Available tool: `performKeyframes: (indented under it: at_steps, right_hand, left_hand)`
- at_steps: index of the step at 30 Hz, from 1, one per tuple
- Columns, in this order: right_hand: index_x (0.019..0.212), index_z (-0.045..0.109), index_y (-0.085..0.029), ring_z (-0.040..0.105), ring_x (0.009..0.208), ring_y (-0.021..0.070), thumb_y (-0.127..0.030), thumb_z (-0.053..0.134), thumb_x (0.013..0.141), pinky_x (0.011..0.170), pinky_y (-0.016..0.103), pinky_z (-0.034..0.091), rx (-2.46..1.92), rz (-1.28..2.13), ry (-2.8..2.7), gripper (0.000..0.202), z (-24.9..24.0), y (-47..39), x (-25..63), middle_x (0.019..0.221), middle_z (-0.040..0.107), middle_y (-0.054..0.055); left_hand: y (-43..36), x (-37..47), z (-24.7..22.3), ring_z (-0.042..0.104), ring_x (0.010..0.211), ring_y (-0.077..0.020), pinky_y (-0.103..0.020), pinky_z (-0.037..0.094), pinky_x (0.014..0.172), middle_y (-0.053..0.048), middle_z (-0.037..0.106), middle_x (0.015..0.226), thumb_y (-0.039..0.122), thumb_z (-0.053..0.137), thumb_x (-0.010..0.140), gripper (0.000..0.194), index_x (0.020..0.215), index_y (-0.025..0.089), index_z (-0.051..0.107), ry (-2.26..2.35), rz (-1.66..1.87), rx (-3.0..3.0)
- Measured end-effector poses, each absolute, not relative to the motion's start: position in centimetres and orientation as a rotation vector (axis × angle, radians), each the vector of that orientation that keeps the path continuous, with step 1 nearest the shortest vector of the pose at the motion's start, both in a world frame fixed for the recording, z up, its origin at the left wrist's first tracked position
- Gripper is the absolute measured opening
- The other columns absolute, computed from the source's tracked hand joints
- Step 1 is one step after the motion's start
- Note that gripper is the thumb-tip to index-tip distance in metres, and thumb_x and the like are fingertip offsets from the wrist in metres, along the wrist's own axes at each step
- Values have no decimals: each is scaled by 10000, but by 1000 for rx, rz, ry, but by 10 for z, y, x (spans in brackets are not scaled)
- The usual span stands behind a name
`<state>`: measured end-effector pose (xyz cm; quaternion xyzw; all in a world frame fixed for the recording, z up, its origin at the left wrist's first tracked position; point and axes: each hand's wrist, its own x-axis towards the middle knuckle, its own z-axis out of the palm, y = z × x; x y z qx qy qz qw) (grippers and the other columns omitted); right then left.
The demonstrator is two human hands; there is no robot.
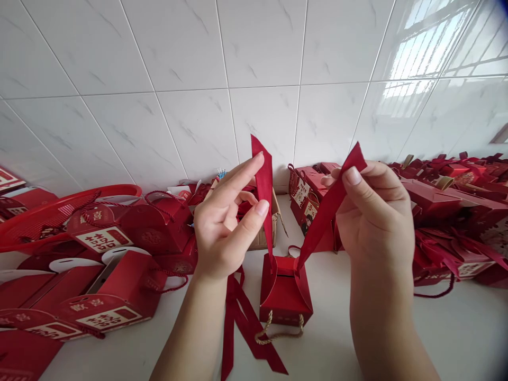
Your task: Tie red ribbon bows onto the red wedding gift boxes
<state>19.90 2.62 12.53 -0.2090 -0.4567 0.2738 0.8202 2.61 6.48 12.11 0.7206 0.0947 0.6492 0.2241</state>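
A small red gift box (283, 304) stands on the white table in front of me, with a twisted gold cord handle at its near side. Two tails of red ribbon (323, 222) rise from the slots in its top. My left hand (228, 222) holds the left tail near its end, with thumb and index finger lying against it. The right tail is pinched between the thumb and fingers of my right hand (377, 206), its cut tip sticking out above. Another length of red ribbon (248, 317) lies on the table left of the box, partly behind my left wrist.
Several red boxes (111, 291) with rope handles crowd the left, near a red plastic basket (71, 203). Behind my left hand is a cardboard box (260, 242). More red boxes (444, 198), some with ribbons, fill the right. A tiled wall (190, 47) stands behind.
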Motion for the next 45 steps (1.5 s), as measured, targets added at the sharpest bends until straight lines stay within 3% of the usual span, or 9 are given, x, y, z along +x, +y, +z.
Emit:
performKeyframes:
  at_steps: [10,16,20,24,29,34,37,40,45]
  right_hand:
    - [796,691,-276,668,775,100,-164,717,806,795,256,554,-403,613,-986,115,126,26,198,795,693,-57]
    - [840,632,-245,602,538,83,-216,689,835,514,212,496,-478,730,-1063,64,126,29,196,716,671,-43]
    - [827,628,-220,484,411,60,-257,707,818,380,182,378,-588,760,-1174,88,123,32,195,619,630,-41]
    - [843,685,-194,482,455,59,-289,702,819,394,168,381,-655,841,-1299,99,121,32,194,633,627,-22]
    - [877,742,-192,551,572,86,-254,663,841,491,186,466,-659,880,-1345,107,119,32,195,686,642,-3]
    - [847,750,-209,519,544,69,-303,685,841,473,172,429,-635,898,-1389,114,119,32,195,655,618,-14]
    - [794,732,-183,459,464,68,-447,586,898,409,177,368,-643,907,-1434,319,118,32,196,538,545,-16]
    - [888,718,-186,518,491,95,-587,475,906,430,200,422,-576,941,-1505,470,118,32,197,574,560,-3]
    - [1014,673,-202,583,505,81,-413,617,888,456,191,472,-595,1033,-1569,253,122,30,198,743,640,-3]
  left_hand:
    - [63,30,122,607,1119,-271,-348,578,707,-19,599,1322,258,672,837,418,1242,342,615,311,1813,1975]
    - [63,32,122,670,968,-215,-353,606,767,-35,652,1241,192,676,833,395,1210,306,642,344,1805,1995]
    - [59,33,122,689,917,-184,-306,599,787,-48,725,1031,163,656,851,213,1045,237,705,348,1703,2013]
    - [54,36,124,691,776,-156,-254,567,633,-34,717,905,214,667,854,157,993,219,596,395,1598,1903]
    - [53,36,124,527,453,-68,-194,348,377,22,653,731,280,643,875,194,979,233,486,473,1414,1908]
    - [57,37,121,619,608,-125,-214,444,465,10,650,732,287,641,874,263,1054,244,454,496,1395,1939]
    - [58,38,120,650,673,-150,-243,501,531,-1,660,753,283,645,871,316,1128,245,465,509,1433,1944]
    - [59,38,120,664,689,-153,-242,513,553,-9,673,758,272,643,873,292,1123,228,498,513,1482,1950]
    - [58,38,123,639,615,-114,-206,491,545,0,672,708,242,664,855,137,954,188,586,548,1537,2005]
